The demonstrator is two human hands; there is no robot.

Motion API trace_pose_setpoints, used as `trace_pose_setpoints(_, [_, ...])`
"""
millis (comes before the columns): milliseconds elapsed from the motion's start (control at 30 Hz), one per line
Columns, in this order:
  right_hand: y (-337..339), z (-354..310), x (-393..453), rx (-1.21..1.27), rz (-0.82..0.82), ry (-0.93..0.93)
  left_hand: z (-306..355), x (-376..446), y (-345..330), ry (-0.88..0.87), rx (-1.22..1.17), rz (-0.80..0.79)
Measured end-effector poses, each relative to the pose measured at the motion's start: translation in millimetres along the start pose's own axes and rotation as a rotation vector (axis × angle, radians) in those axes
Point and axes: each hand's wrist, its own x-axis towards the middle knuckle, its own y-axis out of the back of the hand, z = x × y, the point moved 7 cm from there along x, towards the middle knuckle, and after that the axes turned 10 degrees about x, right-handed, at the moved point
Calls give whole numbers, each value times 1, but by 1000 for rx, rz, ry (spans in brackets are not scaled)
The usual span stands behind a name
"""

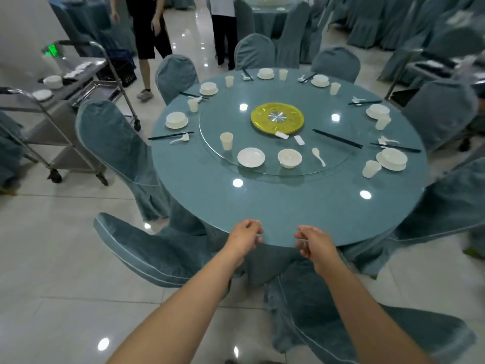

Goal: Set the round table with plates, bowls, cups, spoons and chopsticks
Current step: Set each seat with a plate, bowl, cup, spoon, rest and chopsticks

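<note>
Here your left hand (245,236) and right hand (313,244) hung at the 6 o'clock rim of the tabletop (288,203), fingers loosely curled and holding nothing. On the glass turntable (210,143), along its near arc, sat a cup (226,140) at 8 o'clock, then a plate (251,157), a bowl (289,158) and a spoon (318,156) towards 5 o'clock, each apart from the next. A pair of chopsticks (337,138) lay at 4 o'clock, with two small white rests (299,140) just by the yellow disc (277,117) at the centre. Around the outer ring, places from 9 through 12 to 3 o'clock each had a bowl on a plate, a cup, spoon and chopsticks. The near edge was bare.
</note>
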Motion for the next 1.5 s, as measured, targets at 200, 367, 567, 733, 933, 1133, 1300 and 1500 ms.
trace_pose_setpoints(200, [-14, 4, 13, -5, 47, -3, 4, 17, 11, 14, 1, -50])
trace_pose_setpoints(367, [-32, -1, 42, -17, 44, -19, 14, 44, 23, 33, 33, -56])
trace_pose_setpoints(567, [-54, -24, 105, -29, 13, -20, 39, 101, 28, 54, 68, -32])
trace_pose_setpoints(733, [-75, -56, 161, -38, -18, -35, 71, 155, 30, 86, 98, 0])
trace_pose_setpoints(933, [-89, -83, 218, -39, -66, -64, 99, 215, 30, 135, 98, 27])
trace_pose_setpoints(1133, [-87, -109, 257, -57, -63, -86, 116, 264, 27, 174, 83, 38])
trace_pose_setpoints(1300, [-88, -118, 282, -42, -25, -95, 127, 316, 32, 181, 142, 72])
trace_pose_setpoints(1500, [-106, -128, 308, -104, 35, -109, 145, 382, 42, 149, 209, 69])
